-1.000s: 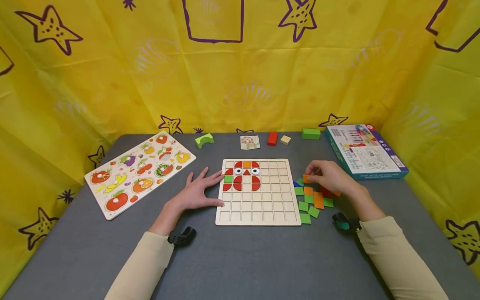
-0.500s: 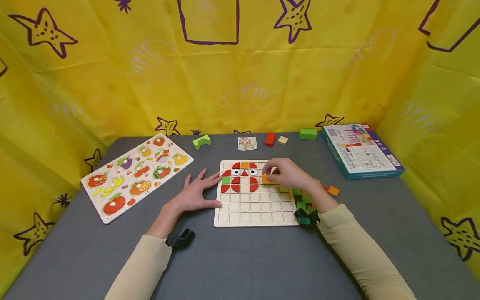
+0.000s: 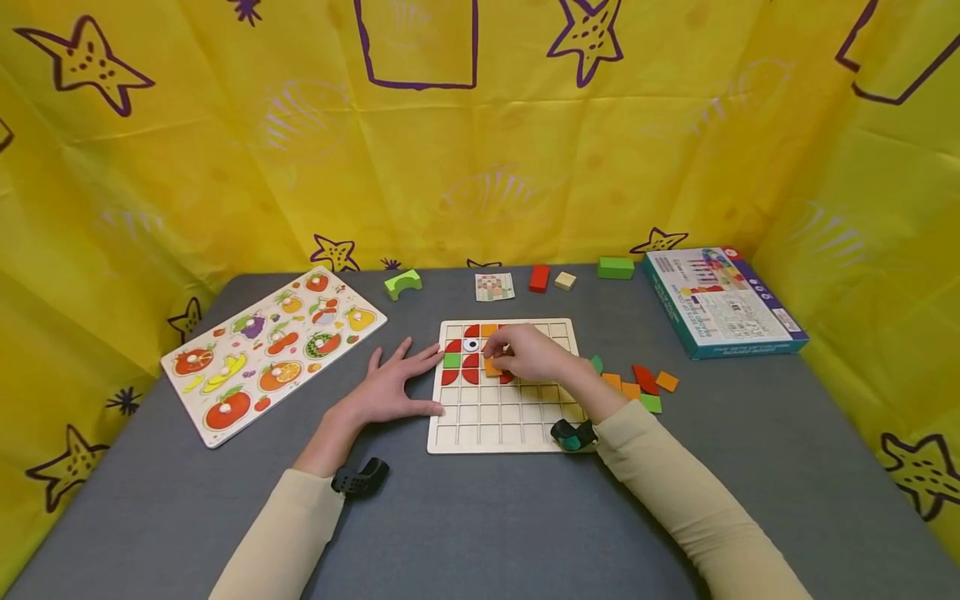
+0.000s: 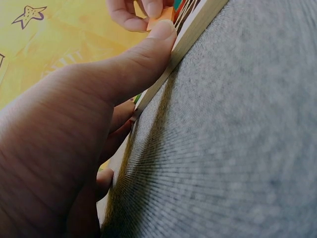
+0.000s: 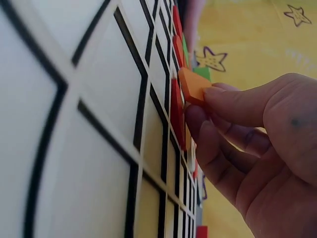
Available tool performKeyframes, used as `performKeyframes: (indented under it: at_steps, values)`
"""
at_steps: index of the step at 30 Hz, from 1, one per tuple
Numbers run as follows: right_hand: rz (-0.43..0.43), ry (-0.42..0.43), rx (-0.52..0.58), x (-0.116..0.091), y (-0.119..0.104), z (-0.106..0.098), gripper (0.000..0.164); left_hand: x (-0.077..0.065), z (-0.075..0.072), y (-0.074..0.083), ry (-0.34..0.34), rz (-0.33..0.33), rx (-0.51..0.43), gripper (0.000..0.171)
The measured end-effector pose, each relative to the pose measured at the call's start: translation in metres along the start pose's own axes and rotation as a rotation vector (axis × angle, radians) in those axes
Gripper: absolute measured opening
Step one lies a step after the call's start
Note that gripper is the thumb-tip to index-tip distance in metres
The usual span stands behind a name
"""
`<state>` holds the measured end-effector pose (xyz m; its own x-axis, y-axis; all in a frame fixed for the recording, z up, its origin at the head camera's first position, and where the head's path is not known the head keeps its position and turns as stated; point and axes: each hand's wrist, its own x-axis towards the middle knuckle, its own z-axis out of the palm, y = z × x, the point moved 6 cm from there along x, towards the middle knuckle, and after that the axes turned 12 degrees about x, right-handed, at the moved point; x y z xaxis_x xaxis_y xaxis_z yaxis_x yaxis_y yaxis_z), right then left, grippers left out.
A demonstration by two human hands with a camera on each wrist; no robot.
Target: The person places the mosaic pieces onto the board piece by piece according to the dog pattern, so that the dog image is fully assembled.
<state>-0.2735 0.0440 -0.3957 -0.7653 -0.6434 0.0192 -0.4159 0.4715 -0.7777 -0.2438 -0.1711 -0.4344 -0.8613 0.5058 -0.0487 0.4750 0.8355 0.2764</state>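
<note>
Orange tile [image 3: 492,367] moved leftward over the grid board [image 3: 480,417], right hand [image 3: 531,354] pinching it, red piece [image 3: 507,378] below those fingers partly hidden from me, left hand [image 3: 393,387] with fingers spread.

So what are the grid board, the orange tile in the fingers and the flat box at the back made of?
Grid board: probably wood, seemingly unpainted, judging by its pale tan surface and edge.
Orange tile: painted wood or plastic, I can't tell which; its colour is even and its faces look smooth.
Flat box: likely printed cardboard, given the pictures covering its top; gloss is unclear.
</note>
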Motion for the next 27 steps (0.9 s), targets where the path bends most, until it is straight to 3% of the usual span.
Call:
performKeyframes:
  at_steps: [13, 19, 27]
  values:
    - [-0.002, -0.053, -0.130, 0.003, -0.004, 0.013, 0.003, 0.000, 0.000, 0.000, -0.005, -0.003, 0.007, 0.095]
    - [0.003, -0.016, -0.059, -0.005, 0.000, 0.005, 0.007, 0.000, 0.000, 0.001, -0.007, -0.001, 0.005, 0.095]
    - [0.044, 0.024, 0.057, -0.026, 0.012, -0.022, 0.015, 0.000, 0.000, 0.000, 0.000, 0.001, 0.002, 0.096]
